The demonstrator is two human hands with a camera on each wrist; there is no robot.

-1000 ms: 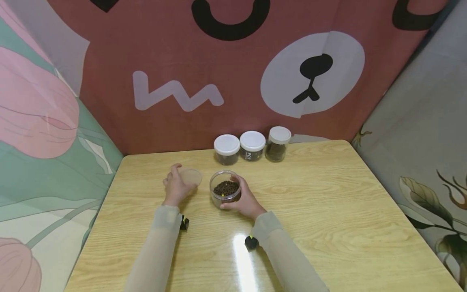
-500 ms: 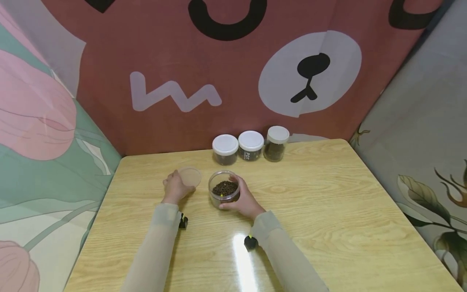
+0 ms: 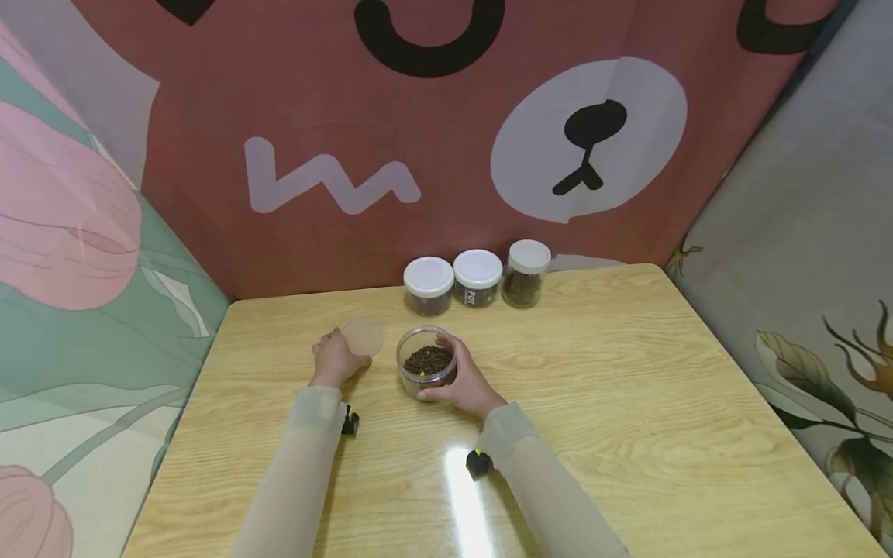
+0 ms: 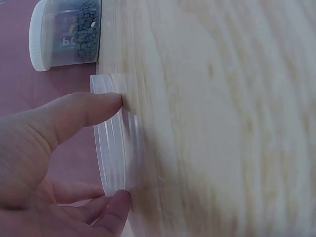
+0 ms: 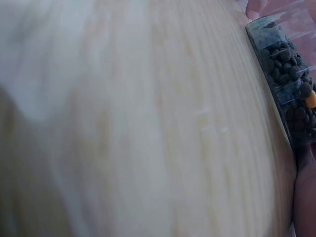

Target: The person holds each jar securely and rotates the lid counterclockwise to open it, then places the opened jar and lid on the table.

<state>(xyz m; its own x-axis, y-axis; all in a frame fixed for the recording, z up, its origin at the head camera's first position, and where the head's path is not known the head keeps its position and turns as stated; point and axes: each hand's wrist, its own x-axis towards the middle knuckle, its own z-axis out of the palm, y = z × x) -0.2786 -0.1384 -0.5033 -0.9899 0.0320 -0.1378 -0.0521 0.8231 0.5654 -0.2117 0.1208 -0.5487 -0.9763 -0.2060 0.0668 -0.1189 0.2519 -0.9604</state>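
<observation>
Presently, the left hand point(image 3: 335, 359) pinches the clear round plastic lid point(image 3: 363, 335), apparently tilted off the wooden table point(image 3: 628, 387), left of the open clear jar of dark pellets point(image 3: 427, 363) at centre, gripped by the right hand point(image 3: 466, 384); closing remains undone.

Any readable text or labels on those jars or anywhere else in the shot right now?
"POT" in white letters on the dark label of the middle lidded jar at the back of the table.
"PO", cut off, in the left wrist view on a lidded jar lying across the frame corner; likely the same kind of label.
Smaller print under "POT": too small to read.
Open jar, loose lid: no text visible.
</observation>
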